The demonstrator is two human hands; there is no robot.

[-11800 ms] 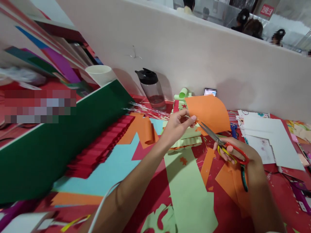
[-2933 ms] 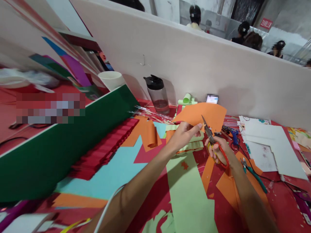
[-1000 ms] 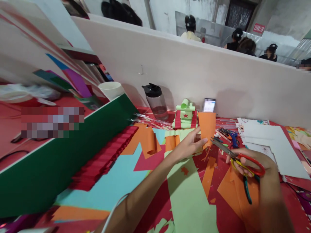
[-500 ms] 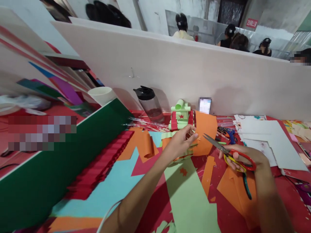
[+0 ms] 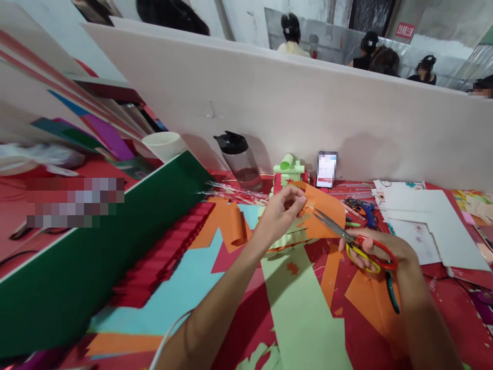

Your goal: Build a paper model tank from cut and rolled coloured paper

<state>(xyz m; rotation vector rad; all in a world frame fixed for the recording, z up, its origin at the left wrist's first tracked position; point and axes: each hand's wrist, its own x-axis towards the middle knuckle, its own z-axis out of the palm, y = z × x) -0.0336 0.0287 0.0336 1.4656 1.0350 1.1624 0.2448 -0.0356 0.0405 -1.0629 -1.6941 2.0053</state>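
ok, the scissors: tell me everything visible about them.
The scissors have long, tapering grey blades, metal by their look, and two handle loops, one red, one yellow, likely plastic-covered. The right hand holds them by the loops, its fingers hiding part of these. They slant, tips pointing toward the left hand, and the blades overlap the orange paper sheet in view; whether they touch it can't be told, nor how far they're parted.

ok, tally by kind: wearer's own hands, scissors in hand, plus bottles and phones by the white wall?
Hands (left hand, right hand): 2
Scissors: 1
Bottle: 1
Phone: 1
Total: 5
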